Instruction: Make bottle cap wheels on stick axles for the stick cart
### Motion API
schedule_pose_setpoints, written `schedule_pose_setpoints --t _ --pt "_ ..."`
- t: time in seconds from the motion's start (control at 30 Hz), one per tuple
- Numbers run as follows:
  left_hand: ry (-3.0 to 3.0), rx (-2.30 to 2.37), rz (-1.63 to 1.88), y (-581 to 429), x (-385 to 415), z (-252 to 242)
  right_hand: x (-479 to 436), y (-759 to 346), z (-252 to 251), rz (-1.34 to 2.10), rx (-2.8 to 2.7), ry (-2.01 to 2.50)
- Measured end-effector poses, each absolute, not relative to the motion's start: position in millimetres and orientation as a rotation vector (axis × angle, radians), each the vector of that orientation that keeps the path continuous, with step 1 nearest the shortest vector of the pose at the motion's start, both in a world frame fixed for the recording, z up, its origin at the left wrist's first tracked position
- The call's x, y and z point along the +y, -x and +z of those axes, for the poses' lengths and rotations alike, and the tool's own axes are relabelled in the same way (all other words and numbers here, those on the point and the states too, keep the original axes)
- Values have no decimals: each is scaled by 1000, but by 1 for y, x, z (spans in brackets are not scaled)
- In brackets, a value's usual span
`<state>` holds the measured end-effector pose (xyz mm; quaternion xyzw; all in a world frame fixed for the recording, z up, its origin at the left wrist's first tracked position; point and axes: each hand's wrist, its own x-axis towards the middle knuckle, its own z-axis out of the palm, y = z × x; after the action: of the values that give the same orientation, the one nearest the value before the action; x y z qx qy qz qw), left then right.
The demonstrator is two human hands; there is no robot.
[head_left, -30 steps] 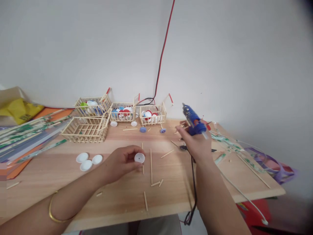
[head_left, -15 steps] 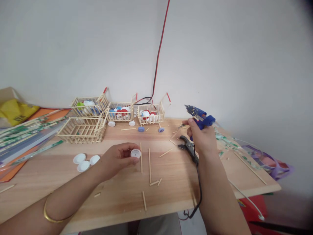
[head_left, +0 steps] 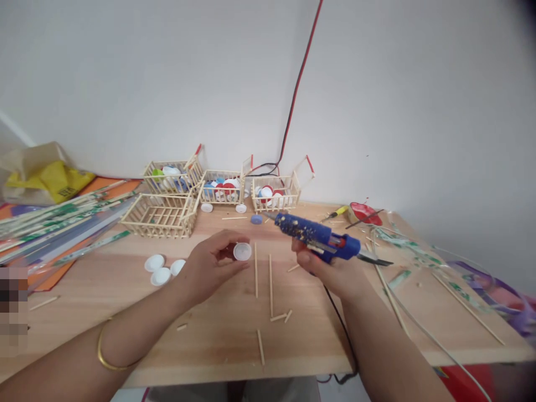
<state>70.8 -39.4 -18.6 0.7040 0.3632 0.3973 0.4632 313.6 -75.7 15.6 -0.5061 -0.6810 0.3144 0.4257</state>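
Between thumb and fingers, my left hand (head_left: 215,259) pinches a white bottle cap (head_left: 242,252), its hollow side facing me. My right hand (head_left: 326,271) grips a blue glue gun (head_left: 310,233) with dried specks on its barrel; the nozzle points left, above and to the right of the cap. Three more white caps (head_left: 161,276) lie on the table left of my left wrist, one partly hidden behind it. Below the glue gun and cap, thin wooden sticks (head_left: 271,286) rest on the wooden table (head_left: 201,335).
Along the wall stand small stick-built carts (head_left: 275,192) filled with caps, plus an unfilled stick basket (head_left: 161,216). Packaged sticks (head_left: 71,223) and a yellow bag (head_left: 54,178) lie at left. A yellow-handled knife (head_left: 337,212) and a red-and-white object (head_left: 365,213) sit behind the right hand.
My right hand has brought the glue gun left and down, turning its nozzle toward the cap. The left hand still holds the cap, now tilted more toward me. The view has shifted right.
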Motion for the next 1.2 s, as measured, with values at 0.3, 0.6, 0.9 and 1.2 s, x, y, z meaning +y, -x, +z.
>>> schedule_pose_setpoints --t 0.3,0.6,0.9,1.2 --pt "-2249 1116 1219 -65 -35 -17 -80 -296 16 920 -1980 1380" --pt "-2468 1040 1287 -66 -35 -20 -79 -286 15 844 -2048 1439" --pt "-2571 1042 1287 -65 -34 -25 -77 -285 11 852 -2057 1437" --pt "-2499 986 1211 -63 -33 -21 -76 -285 6 867 -2031 1415"
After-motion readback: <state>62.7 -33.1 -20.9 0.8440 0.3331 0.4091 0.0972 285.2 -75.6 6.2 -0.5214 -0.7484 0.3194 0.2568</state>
